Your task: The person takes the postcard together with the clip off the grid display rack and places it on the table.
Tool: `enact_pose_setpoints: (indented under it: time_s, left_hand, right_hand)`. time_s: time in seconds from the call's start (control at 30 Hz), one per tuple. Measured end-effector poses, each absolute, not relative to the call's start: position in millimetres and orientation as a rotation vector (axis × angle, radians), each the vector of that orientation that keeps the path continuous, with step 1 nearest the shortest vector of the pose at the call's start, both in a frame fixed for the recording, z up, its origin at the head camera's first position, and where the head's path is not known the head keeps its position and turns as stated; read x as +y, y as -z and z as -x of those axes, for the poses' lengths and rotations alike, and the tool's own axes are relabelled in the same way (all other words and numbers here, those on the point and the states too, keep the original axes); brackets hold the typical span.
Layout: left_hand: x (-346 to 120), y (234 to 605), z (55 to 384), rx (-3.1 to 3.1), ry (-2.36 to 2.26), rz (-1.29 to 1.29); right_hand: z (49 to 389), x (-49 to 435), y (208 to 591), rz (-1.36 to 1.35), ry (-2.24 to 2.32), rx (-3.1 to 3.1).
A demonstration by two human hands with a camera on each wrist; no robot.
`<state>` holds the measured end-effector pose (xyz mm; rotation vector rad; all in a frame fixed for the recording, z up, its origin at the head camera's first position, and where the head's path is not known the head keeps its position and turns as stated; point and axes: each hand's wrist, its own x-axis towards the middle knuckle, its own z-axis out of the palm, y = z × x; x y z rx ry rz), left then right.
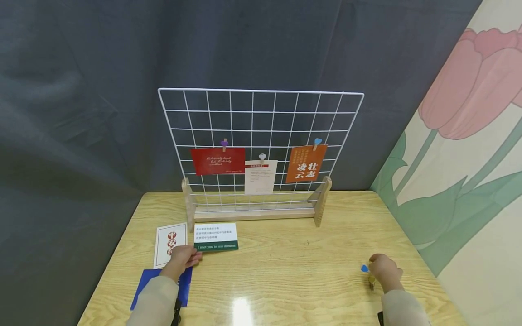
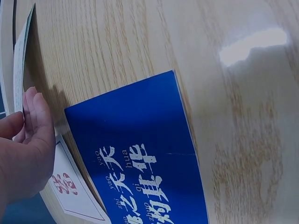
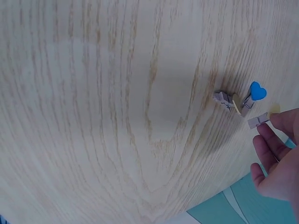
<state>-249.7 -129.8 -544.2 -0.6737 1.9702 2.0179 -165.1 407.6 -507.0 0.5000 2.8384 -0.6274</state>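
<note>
My left hand (image 1: 181, 259) pinches the lower left corner of a white card with a green strip (image 1: 215, 232). The left wrist view shows this card (image 2: 19, 70) nearly edge-on, tilted up from the wood between thumb and fingers. Beneath that hand lie a white card with red characters (image 1: 161, 244) and a blue card (image 2: 128, 121) with white lettering. At the table's right side, my right hand (image 1: 385, 268) pinches a small wooden clothespin (image 3: 257, 121) with a yellow decoration, partly covered by the fingertips. Beside it are a blue-heart clothespin (image 3: 258, 91) and other small clothespins (image 3: 224, 99).
A white wire grid (image 1: 253, 110) stands in a wooden base (image 1: 254, 213) at the back. Clothespins hold a red card (image 1: 216, 163), a white card (image 1: 259, 181) and an orange card (image 1: 299, 156) on it. A dark curtain (image 1: 253, 45) hangs behind; a tulip-painted wall (image 1: 469, 199) borders the right.
</note>
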Motion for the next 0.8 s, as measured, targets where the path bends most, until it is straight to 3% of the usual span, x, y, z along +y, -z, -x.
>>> enact_pose_setpoints:
  time_s: [0.8]
  left_hand:
    - [-143.0, 538.3, 249.1, 2.004, -1.999, 0.718]
  right_hand:
    - [159.3, 414.3, 507.6, -0.423, 0.509, 2.831]
